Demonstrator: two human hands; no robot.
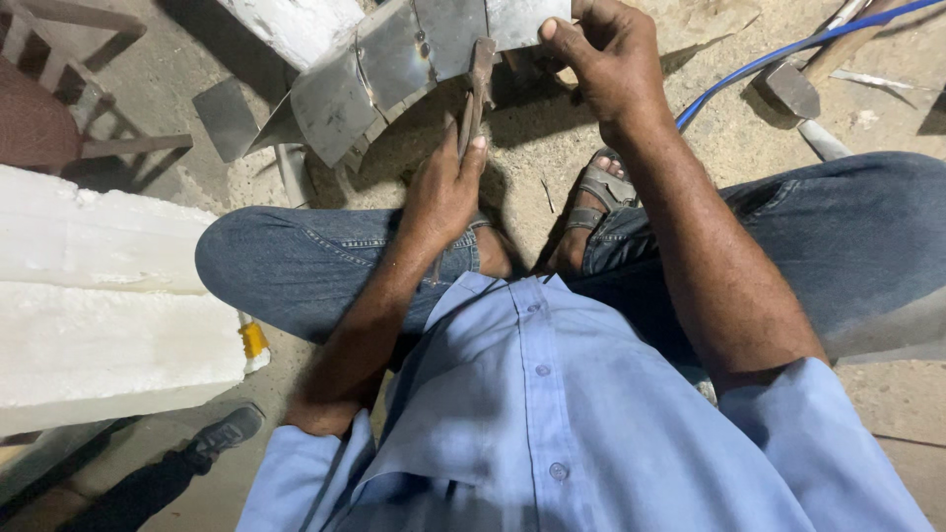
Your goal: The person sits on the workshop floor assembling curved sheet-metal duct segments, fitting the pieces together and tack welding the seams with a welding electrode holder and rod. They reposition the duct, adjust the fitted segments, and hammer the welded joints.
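- Seated person, seen from the head cam, works a curved sheet-metal piece [394, 64] held low over the sandy ground, in front of the knees.
- Left hand [443, 192]: closed round the handles of metal snips [476, 94], thumb laid along the upper handle; fingers curl under & out of sight. Snip blades point up & away from the body, tips meeting the lower edge of the sheet near its middle.
- Right hand [606, 59]: clenched on the sheet's right end, fingers folded over the top edge, thumb pressed against the near face. Grip looks tight; knuckles raised.
- Sheet itself: grey, dull shine, bent in an arc w/ several flat facets; left end dips toward the ground, right end sits in the right hand.
- Below the hands: legs in blue jeans, a foot in a grey sandal [601, 192] just under the right wrist; light-blue shirt fills the bottom of the view.
- Around: white foam blocks [99, 305] at left, beside the left knee; blue hose [788, 54] runs across the ground at upper right, near a hammer head [791, 91]. Another person's dark shoe [222, 433] shows at lower left, well apart from the hands.
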